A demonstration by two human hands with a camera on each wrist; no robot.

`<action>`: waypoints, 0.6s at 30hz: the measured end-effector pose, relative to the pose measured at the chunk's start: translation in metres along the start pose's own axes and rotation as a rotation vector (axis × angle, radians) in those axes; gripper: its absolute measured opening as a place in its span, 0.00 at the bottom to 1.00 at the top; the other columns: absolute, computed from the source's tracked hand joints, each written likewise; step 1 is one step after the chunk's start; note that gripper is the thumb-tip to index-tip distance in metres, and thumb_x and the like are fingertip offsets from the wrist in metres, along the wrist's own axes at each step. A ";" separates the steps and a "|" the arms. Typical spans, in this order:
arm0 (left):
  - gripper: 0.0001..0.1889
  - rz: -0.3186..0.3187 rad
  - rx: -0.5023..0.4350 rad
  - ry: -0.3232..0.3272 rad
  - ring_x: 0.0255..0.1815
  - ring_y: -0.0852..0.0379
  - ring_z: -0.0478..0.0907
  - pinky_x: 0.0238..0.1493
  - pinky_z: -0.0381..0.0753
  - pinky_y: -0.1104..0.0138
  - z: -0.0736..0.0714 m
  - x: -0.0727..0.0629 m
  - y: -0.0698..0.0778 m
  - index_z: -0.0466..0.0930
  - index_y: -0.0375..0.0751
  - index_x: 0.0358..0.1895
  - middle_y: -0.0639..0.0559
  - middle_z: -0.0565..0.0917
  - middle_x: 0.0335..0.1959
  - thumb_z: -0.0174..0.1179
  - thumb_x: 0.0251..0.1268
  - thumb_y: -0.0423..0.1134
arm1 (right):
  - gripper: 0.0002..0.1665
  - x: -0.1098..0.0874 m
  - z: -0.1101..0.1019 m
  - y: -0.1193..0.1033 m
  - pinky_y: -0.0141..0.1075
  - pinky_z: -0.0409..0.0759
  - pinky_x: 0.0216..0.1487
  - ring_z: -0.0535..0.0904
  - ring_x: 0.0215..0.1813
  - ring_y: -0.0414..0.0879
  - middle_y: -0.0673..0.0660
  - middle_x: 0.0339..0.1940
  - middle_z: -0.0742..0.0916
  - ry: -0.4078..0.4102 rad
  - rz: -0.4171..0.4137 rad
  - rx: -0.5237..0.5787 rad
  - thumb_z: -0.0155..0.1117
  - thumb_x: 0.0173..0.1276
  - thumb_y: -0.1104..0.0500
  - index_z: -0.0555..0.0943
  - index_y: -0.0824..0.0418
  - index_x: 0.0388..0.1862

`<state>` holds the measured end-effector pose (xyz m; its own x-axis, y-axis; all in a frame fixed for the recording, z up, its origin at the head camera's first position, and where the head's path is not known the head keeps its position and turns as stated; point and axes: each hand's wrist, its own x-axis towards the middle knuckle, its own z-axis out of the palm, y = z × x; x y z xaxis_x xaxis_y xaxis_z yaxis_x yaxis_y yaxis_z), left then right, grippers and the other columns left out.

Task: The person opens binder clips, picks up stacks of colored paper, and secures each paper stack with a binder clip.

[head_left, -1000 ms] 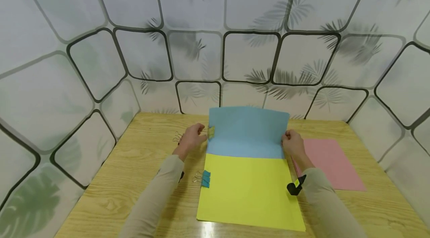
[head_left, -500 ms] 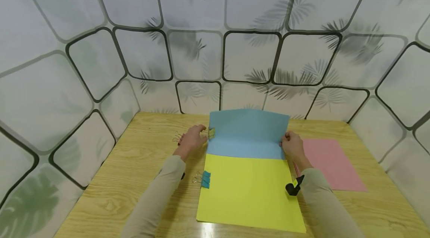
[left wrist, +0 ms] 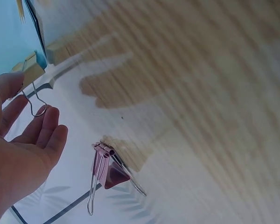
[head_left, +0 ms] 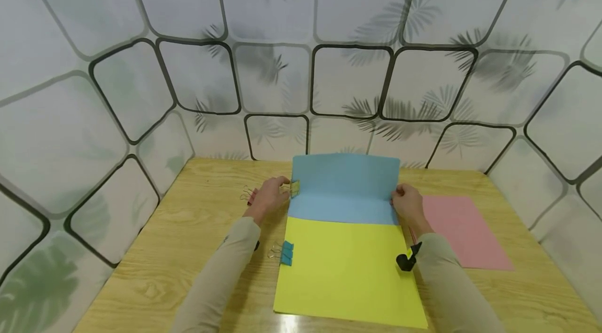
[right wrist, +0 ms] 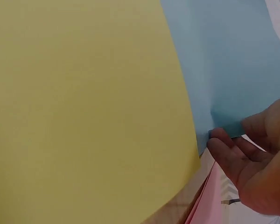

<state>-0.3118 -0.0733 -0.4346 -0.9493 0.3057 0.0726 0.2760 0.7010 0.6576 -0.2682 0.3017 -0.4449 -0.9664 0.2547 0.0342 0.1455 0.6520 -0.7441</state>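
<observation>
A blue sheet [head_left: 345, 181] stands bent up at its far part, behind a yellow sheet [head_left: 350, 270] lying over its near part. At the blue sheet's left edge sits a yellow binder clip [head_left: 295, 188]; my left hand [head_left: 268, 198] pinches it by its wire handles, thumb and fingers at the loops in the left wrist view. My right hand [head_left: 408, 205] pinches the blue sheet's right edge between thumb and fingers, plain in the right wrist view. A teal binder clip [head_left: 287, 253] grips the left edge of the yellow sheet, handles pointing left.
A pink binder clip [left wrist: 105, 163] stands on the wooden table [head_left: 188, 239] just left of my left hand. Pink paper [head_left: 467, 231] lies to the right, partly behind my right forearm. Patterned walls [head_left: 277, 82] close off the back and both sides.
The blue sheet's raised top edge has dipped a little, and its right corner has shifted slightly left with my right hand. My left hand stays at the yellow clip.
</observation>
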 end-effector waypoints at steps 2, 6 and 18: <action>0.19 0.000 -0.019 -0.004 0.66 0.39 0.71 0.65 0.73 0.48 0.001 0.001 -0.001 0.76 0.33 0.62 0.36 0.77 0.62 0.59 0.70 0.32 | 0.16 0.002 0.001 0.001 0.50 0.83 0.43 0.81 0.44 0.61 0.70 0.43 0.82 0.016 -0.012 -0.011 0.57 0.72 0.63 0.76 0.75 0.50; 0.19 -0.005 -0.043 -0.006 0.66 0.39 0.71 0.65 0.73 0.48 0.003 0.004 -0.003 0.76 0.33 0.62 0.36 0.77 0.62 0.58 0.70 0.32 | 0.13 0.007 0.005 0.004 0.47 0.82 0.35 0.80 0.40 0.61 0.69 0.37 0.82 0.041 -0.033 -0.036 0.63 0.69 0.62 0.76 0.74 0.41; 0.18 -0.016 -0.118 -0.039 0.66 0.39 0.72 0.63 0.75 0.47 0.000 0.012 -0.006 0.76 0.34 0.62 0.37 0.76 0.64 0.57 0.72 0.33 | 0.11 0.016 0.011 0.007 0.45 0.79 0.30 0.79 0.35 0.59 0.67 0.32 0.82 0.058 -0.037 -0.113 0.62 0.70 0.62 0.76 0.70 0.34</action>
<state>-0.3253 -0.0739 -0.4376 -0.9463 0.3214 0.0336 0.2389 0.6259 0.7424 -0.2852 0.3025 -0.4568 -0.9581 0.2680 0.1010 0.1365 0.7373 -0.6617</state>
